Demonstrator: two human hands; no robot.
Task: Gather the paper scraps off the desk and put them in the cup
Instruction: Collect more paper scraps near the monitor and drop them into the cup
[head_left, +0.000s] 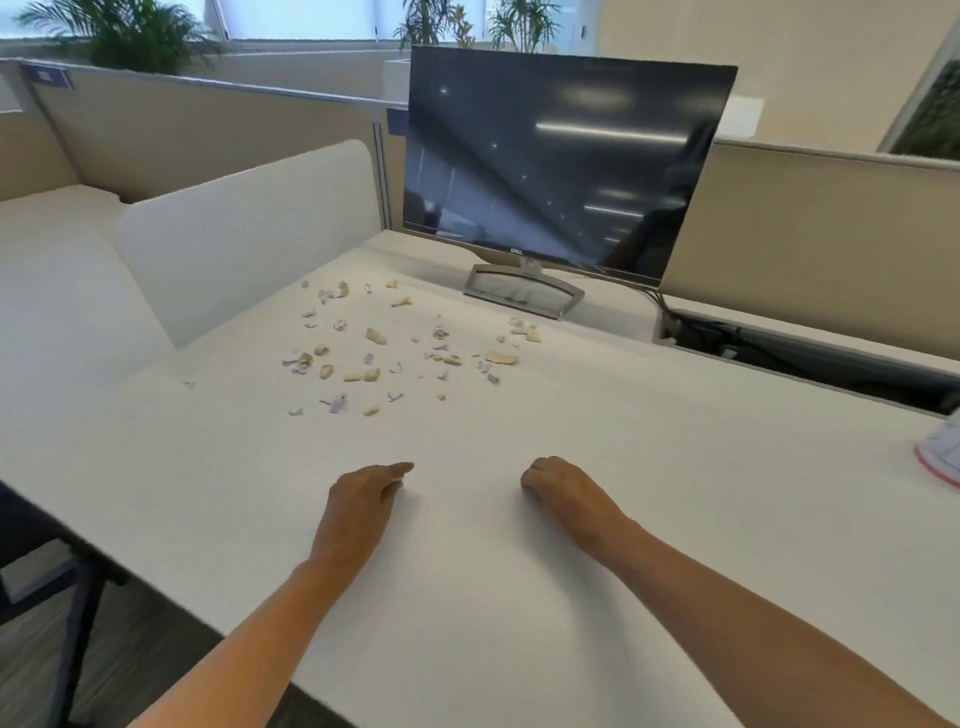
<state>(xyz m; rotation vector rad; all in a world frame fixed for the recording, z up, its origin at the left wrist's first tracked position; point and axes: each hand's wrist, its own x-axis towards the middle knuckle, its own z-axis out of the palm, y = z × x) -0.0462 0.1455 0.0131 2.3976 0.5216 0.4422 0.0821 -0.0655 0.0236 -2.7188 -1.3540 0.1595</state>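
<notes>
Left hand (363, 493) and right hand (561, 488) rest empty, loosely curled, on the tabletop (519, 597). Sweeping the scraps (374, 358) into one pile first should ease moving them to the cup (943, 452).

Way off right of the right hand (563, 486), a white pink-rimmed thing (941, 451) gets chopped by the edge. That hand's fingertips curl under, hidden.
</notes>
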